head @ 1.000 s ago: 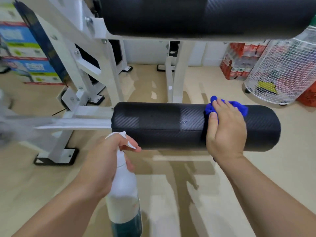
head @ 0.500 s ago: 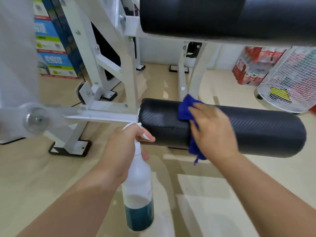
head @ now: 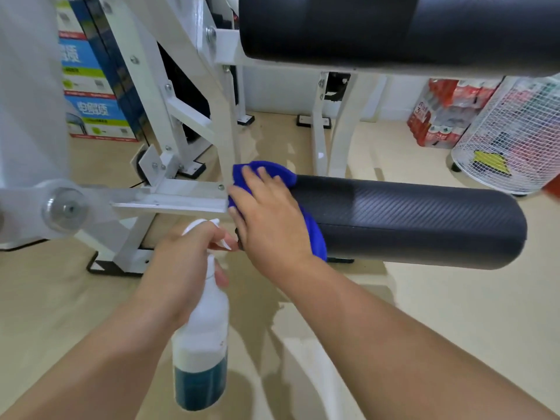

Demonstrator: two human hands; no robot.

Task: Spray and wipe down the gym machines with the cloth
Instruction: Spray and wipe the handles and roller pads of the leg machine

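A black padded roller [head: 409, 221] juts out to the right from a white gym machine frame [head: 169, 198]. My right hand [head: 269, 219] lies flat on a blue cloth [head: 315, 234] and presses it over the roller's left end, next to the white arm. My left hand [head: 185, 265] grips the neck of a white spray bottle [head: 201, 344] with dark blue liquid at the bottom, held upright just below and left of the roller. A second, larger black pad [head: 394, 28] runs across the top of the view.
White machine legs and black feet [head: 312, 121] stand behind the roller. Stacked cartons [head: 91, 95] are at the back left, packs of bottles [head: 439, 116] and a white wire basket [head: 512, 134] at the back right. Beige floor [head: 454, 313] lies below.
My right hand has slid the blue cloth leftwards along the roller, from its right part to its left end. The left hand keeps hold of the spray bottle. The view has shifted left.
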